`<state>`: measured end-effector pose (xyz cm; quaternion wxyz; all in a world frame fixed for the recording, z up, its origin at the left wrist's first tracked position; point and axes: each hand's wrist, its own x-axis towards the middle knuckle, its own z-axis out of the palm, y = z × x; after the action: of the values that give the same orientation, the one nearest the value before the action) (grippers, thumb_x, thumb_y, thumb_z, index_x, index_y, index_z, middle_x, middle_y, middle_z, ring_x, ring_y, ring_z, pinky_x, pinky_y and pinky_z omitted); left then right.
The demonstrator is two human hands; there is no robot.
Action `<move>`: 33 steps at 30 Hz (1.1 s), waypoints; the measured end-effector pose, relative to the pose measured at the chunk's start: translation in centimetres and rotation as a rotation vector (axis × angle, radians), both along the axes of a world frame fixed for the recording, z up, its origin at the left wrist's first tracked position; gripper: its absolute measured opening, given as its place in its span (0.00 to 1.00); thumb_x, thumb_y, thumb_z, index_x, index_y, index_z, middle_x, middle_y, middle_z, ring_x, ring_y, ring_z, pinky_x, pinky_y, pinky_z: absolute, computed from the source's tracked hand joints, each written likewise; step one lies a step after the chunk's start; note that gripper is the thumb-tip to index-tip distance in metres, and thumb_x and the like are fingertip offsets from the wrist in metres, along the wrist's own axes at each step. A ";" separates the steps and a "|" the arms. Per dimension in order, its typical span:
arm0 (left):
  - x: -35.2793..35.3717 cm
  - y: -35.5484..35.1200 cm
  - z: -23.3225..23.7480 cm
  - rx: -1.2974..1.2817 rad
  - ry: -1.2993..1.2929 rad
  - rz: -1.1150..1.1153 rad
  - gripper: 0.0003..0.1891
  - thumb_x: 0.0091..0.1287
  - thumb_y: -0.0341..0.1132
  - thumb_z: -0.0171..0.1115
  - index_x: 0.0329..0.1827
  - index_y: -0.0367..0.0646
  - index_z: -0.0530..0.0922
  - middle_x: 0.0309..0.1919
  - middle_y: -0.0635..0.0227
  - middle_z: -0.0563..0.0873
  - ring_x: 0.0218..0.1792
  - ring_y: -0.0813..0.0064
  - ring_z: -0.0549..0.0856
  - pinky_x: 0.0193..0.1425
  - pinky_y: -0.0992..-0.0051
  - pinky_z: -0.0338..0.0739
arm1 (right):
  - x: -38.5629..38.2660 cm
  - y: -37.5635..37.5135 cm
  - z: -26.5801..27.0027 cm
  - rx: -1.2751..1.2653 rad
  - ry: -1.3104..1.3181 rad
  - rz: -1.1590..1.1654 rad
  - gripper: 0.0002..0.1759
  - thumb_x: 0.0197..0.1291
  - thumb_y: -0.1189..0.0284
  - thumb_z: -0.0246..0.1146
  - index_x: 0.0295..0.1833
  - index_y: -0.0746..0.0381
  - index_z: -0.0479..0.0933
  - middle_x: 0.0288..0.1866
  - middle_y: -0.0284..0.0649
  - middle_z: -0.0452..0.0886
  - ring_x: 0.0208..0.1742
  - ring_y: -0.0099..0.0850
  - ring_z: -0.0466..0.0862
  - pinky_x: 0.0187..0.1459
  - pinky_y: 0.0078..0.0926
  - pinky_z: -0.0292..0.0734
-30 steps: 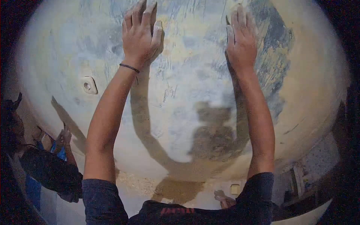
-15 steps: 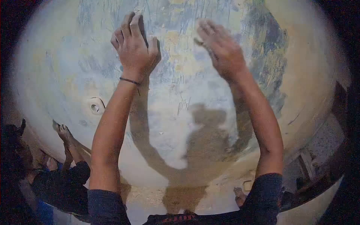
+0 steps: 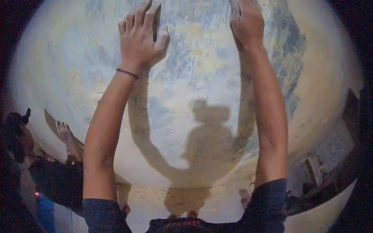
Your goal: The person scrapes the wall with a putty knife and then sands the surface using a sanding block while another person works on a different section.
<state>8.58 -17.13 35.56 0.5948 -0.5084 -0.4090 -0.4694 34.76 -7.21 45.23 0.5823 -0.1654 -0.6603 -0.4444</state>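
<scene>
Both arms reach up over a large, pale, curved surface [image 3: 186, 89] marked with blue-grey and yellowish streaks. My left hand [image 3: 142, 37], with a thin dark band at the wrist, lies against it at the upper left, fingers spread and dusted pale, holding nothing. At the upper right, my right hand [image 3: 248, 25] rests on the same surface with its fingers pointing up; the fingertips are cut off by the top edge of the frame. Nothing shows in it. Shadows of my arms and head fall between them.
A person in dark clothing [image 3: 58, 178] is at the lower left, one hand [image 3: 65, 134] raised to the surface. Something blue [image 3: 46, 209] is below. At the lower right are a grey panel [image 3: 334, 145] and a narrow upright piece [image 3: 314, 171].
My right hand has moved up and to the right, its fingers now pointing straight up. My left hand is slightly higher in view. The other person's hand looks more spread.
</scene>
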 end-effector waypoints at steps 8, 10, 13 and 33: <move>-1.3 0.1 -0.1 0.125 -0.116 0.034 0.38 0.65 0.51 0.66 0.78 0.47 0.71 0.79 0.60 0.72 0.75 0.53 0.71 0.79 0.50 0.59 | 0.2 -0.8 -0.1 -0.038 -0.422 0.010 0.27 0.82 0.69 0.53 0.79 0.72 0.68 0.82 0.57 0.70 0.82 0.52 0.71 0.82 0.45 0.64; -1.2 -0.3 -0.3 0.048 -0.112 0.024 0.37 0.66 0.51 0.65 0.78 0.48 0.71 0.79 0.61 0.72 0.75 0.54 0.72 0.79 0.51 0.60 | 0.4 -1.9 2.2 -0.415 -0.006 0.690 0.29 0.86 0.59 0.46 0.78 0.68 0.72 0.81 0.58 0.71 0.84 0.52 0.66 0.84 0.43 0.58; -2.2 -1.5 -0.4 -0.009 -0.072 0.020 0.38 0.65 0.50 0.66 0.79 0.49 0.70 0.79 0.61 0.72 0.75 0.55 0.71 0.79 0.53 0.60 | 0.1 0.1 1.6 -0.181 0.153 0.248 0.24 0.81 0.66 0.50 0.74 0.63 0.77 0.76 0.54 0.77 0.80 0.51 0.72 0.82 0.41 0.63; -2.6 -1.6 -0.6 -0.041 -0.155 -0.010 0.43 0.60 0.51 0.66 0.80 0.45 0.68 0.82 0.59 0.68 0.83 0.55 0.63 0.89 0.46 0.48 | -4.7 -3.1 5.0 -0.174 -0.027 0.309 0.24 0.78 0.67 0.53 0.73 0.64 0.77 0.75 0.54 0.78 0.78 0.52 0.75 0.79 0.42 0.69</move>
<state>5.94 -18.77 34.98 0.5485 -0.4848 -0.4606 -0.5020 30.04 -10.35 50.20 0.6181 -0.1058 -0.7217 -0.2931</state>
